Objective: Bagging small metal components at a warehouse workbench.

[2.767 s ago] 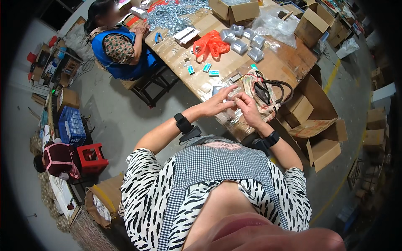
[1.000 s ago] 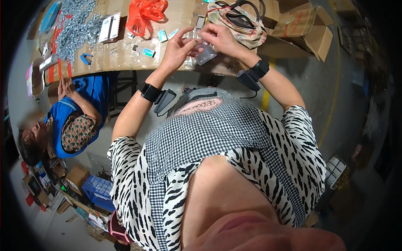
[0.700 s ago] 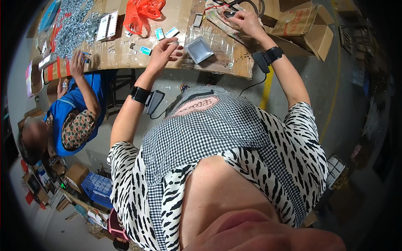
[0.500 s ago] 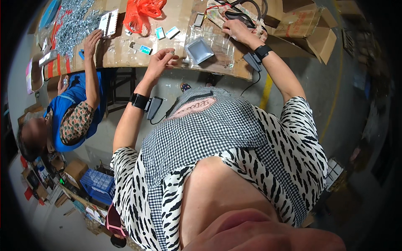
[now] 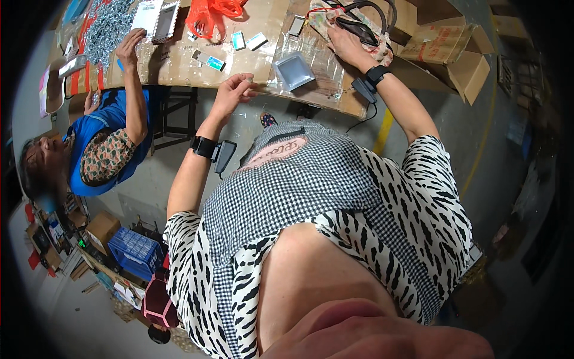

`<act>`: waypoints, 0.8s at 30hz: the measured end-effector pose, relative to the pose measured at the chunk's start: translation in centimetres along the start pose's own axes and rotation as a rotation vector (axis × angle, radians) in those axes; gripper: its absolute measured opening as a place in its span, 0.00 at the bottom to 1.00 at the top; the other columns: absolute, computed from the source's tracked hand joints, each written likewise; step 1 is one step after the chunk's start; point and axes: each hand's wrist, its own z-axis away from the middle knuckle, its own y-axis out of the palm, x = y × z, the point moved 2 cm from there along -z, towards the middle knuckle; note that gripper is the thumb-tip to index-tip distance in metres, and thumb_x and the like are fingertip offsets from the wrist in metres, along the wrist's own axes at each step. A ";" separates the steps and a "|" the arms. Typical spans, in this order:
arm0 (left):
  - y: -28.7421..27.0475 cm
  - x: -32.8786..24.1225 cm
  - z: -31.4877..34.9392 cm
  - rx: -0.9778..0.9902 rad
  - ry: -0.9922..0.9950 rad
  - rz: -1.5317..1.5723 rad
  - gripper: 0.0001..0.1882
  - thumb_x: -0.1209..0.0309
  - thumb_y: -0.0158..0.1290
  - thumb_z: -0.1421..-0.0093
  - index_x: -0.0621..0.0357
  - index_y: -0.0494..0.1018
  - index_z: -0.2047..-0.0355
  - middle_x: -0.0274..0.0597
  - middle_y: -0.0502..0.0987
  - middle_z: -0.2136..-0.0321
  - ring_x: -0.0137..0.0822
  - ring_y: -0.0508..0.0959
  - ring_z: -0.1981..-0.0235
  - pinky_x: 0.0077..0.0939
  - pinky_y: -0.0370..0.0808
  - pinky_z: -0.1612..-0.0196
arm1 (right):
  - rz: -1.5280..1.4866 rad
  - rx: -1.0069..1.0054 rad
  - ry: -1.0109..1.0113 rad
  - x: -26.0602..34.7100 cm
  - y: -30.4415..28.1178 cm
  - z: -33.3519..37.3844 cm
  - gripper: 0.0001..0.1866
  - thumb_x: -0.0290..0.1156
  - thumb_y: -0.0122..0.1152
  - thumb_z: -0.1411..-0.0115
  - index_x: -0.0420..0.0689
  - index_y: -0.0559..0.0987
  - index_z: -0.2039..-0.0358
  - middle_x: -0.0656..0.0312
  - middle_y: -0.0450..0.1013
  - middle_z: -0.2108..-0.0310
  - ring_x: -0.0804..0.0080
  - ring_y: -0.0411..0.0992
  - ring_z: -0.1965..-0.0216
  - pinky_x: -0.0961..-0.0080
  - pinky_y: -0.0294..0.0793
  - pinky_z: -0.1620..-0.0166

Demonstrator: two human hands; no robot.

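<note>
My left hand is held over the table's front edge, left of a square grey tray. Thumb and fingertips pinch together around a tiny pale thing too small to name. At the far right of the table, my right hand reaches onto a patterned cloth, against a black tool with dark looped cords or handles. Its fingertips are mostly hidden, so their grip is unclear. Small white and blue-green boxes lie on the table beyond my left hand.
A red plastic bag and a pile of silvery small parts lie on the cardboard-covered table. Left, a co-worker in a blue apron has a hand by white-edged trays. Open cardboard boxes stand right.
The view has shifted slightly. My left-hand fingers have drawn closer together, and my right hand lies flatter against the cloth. The co-worker's head has turned.
</note>
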 end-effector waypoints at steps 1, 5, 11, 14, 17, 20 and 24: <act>-0.1 0.0 0.1 -0.003 -0.004 -0.006 0.18 0.61 0.48 0.37 0.57 0.69 0.50 0.39 0.78 0.61 0.25 0.78 0.66 0.18 0.71 0.63 | -0.001 0.000 -0.002 0.1 0.1 0.0 0.13 0.32 0.58 0.46 0.38 0.68 0.65 0.46 0.71 0.65 0.45 0.71 0.61 0.56 0.72 0.61; -0.5 0.0 0.1 0.014 -0.006 -0.015 0.18 0.61 0.48 0.37 0.57 0.68 0.49 0.39 0.78 0.60 0.25 0.78 0.65 0.18 0.71 0.63 | -0.068 -0.003 0.004 1.4 0.7 -0.3 0.10 0.28 0.54 0.45 0.38 0.68 0.65 0.45 0.71 0.64 0.44 0.70 0.60 0.55 0.71 0.61; -1.2 1.3 -0.1 0.026 -0.046 -0.026 0.20 0.62 0.49 0.37 0.56 0.66 0.47 0.37 0.77 0.61 0.26 0.77 0.64 0.18 0.71 0.63 | -0.169 -0.148 -0.068 5.1 -1.4 -0.4 0.12 0.33 0.53 0.44 0.36 0.71 0.65 0.43 0.72 0.66 0.43 0.72 0.64 0.55 0.72 0.62; -2.1 2.5 -0.6 0.044 -0.107 -0.023 0.23 0.61 0.51 0.39 0.55 0.63 0.45 0.35 0.75 0.59 0.25 0.76 0.63 0.21 0.71 0.62 | -0.446 0.059 -0.057 10.7 -2.7 0.0 0.18 0.40 0.54 0.44 0.35 0.73 0.63 0.40 0.72 0.63 0.43 0.73 0.63 0.56 0.73 0.61; -2.6 4.2 -1.6 0.088 -0.137 -0.082 0.27 0.59 0.53 0.40 0.53 0.61 0.44 0.34 0.72 0.56 0.24 0.74 0.62 0.24 0.72 0.61 | -0.632 0.438 0.022 15.6 -1.1 0.6 0.29 0.50 0.57 0.45 0.36 0.72 0.56 0.41 0.73 0.63 0.48 0.74 0.62 0.61 0.73 0.60; -3.0 4.3 -1.7 0.118 -0.124 -0.050 0.31 0.57 0.54 0.41 0.52 0.57 0.41 0.35 0.70 0.54 0.24 0.73 0.61 0.25 0.72 0.61 | -0.677 0.230 -0.069 15.8 3.5 0.6 0.27 0.49 0.55 0.42 0.36 0.70 0.53 0.49 0.74 0.68 0.60 0.74 0.68 0.68 0.73 0.65; -3.2 4.3 -2.0 0.109 -0.001 -0.080 0.36 0.57 0.56 0.43 0.52 0.53 0.39 0.41 0.66 0.49 0.33 0.71 0.54 0.29 0.70 0.54 | -1.074 0.528 0.210 16.8 2.1 1.1 0.22 0.42 0.50 0.37 0.39 0.68 0.49 0.58 0.74 0.64 0.77 0.73 0.69 0.82 0.74 0.69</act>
